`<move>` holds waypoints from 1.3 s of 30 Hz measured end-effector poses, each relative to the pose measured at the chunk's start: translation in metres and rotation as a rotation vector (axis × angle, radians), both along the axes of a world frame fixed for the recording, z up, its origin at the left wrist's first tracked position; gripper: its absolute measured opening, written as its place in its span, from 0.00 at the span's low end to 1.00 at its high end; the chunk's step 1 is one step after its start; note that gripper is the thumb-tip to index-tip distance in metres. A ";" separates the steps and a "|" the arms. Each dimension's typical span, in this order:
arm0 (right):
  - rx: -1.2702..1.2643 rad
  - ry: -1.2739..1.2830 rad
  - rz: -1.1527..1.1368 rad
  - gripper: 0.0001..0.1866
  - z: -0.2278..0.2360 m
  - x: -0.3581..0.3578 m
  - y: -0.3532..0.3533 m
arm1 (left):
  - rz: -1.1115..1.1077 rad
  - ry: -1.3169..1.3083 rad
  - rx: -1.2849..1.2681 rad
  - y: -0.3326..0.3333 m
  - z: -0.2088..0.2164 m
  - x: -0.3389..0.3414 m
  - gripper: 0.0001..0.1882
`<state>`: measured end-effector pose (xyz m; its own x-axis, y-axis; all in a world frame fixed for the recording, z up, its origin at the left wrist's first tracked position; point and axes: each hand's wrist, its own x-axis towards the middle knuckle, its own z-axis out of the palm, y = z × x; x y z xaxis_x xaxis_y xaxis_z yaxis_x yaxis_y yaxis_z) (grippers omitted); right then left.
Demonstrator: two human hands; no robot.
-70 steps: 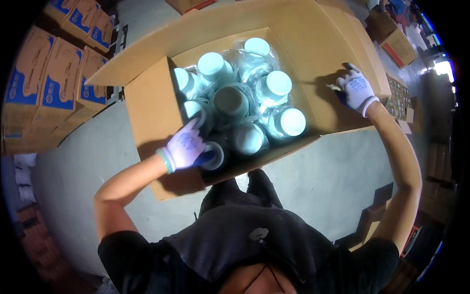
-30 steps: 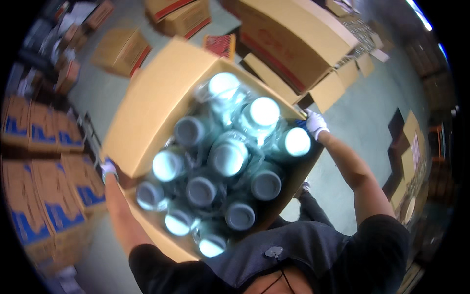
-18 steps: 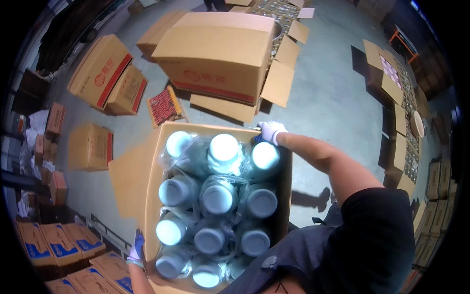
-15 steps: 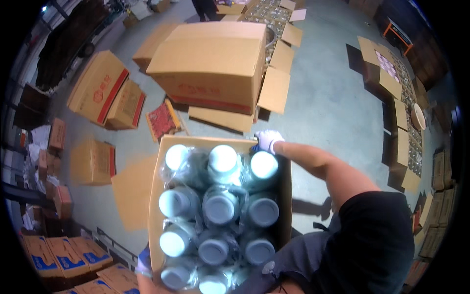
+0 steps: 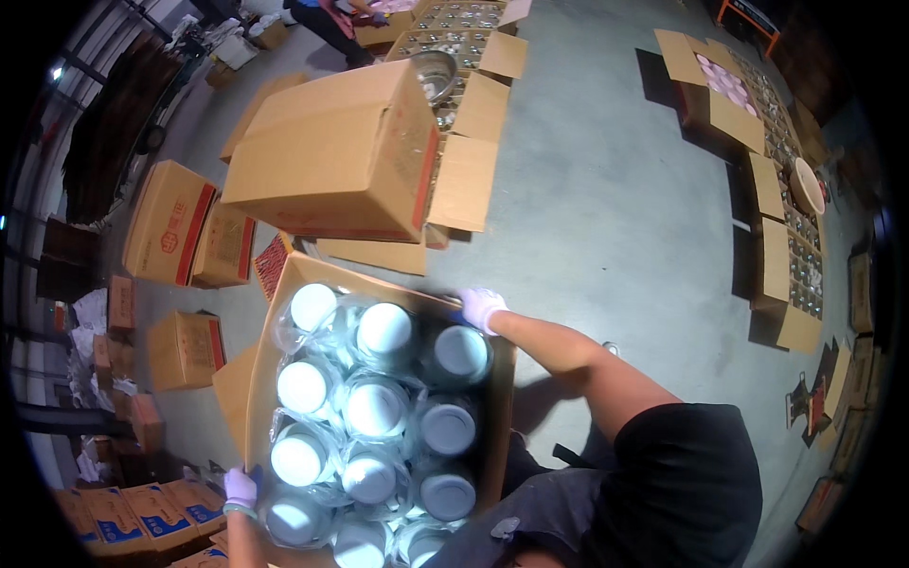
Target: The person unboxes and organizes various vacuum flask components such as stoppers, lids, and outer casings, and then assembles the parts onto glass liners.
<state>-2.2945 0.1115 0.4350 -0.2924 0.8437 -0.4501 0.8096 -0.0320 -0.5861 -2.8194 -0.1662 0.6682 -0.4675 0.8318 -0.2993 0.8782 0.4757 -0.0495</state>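
An open cardboard carton (image 5: 258, 398) is held up in front of me, packed with rows of large jars or bottles (image 5: 376, 409). They have round pale lids, and clear plastic film wraps them. My right hand (image 5: 481, 310), in a pale purple and blue glove, is closed over the carton's far right corner. On the near left side, my left hand (image 5: 240, 488), gloved alike, grips the carton's edge; its fingers are partly hidden by the wall. The carton's near end runs out of view below, against my body.
Large closed cartons (image 5: 312, 161) stand just ahead, beside open cartons of glass jars (image 5: 445, 43) with a metal bowl (image 5: 436, 76). More open cartons (image 5: 769, 246) line the right. Smaller cartons (image 5: 170, 222) stand left. At the far end, a person (image 5: 327, 26) bends over a carton.
The view has swung, and the carton I hold now sits tilted and further left, away from the large cartons. More of my left hand shows. The person at the far end is more visible.
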 end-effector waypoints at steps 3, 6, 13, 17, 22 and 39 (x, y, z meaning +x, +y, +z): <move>0.042 0.142 -0.064 0.21 -0.054 0.124 -0.052 | -0.222 0.065 0.062 0.013 0.062 0.119 0.21; -0.110 0.225 -0.226 0.25 -0.061 0.242 -0.112 | -0.371 0.189 -0.081 0.019 0.113 0.257 0.33; 0.027 0.559 -0.769 0.23 -0.133 0.513 -0.222 | -0.773 0.115 -0.019 0.146 0.192 0.595 0.45; -0.059 0.974 -1.254 0.18 -0.144 0.588 -0.289 | -1.079 0.191 -0.063 0.197 0.236 0.763 0.40; 0.153 1.159 -1.490 0.22 -0.121 0.631 -0.327 | -1.542 0.327 0.058 0.246 0.265 0.935 0.36; 0.432 0.763 -2.455 0.18 -0.217 0.866 -0.189 | -2.799 0.179 0.078 0.519 -0.003 1.722 0.32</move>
<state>-1.4282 -0.0771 0.2179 0.7811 -0.2089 -0.5884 -0.5910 0.0567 -0.8047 -1.0973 0.3525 0.6655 0.7269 -0.5869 -0.3566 -0.6681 -0.7246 -0.1691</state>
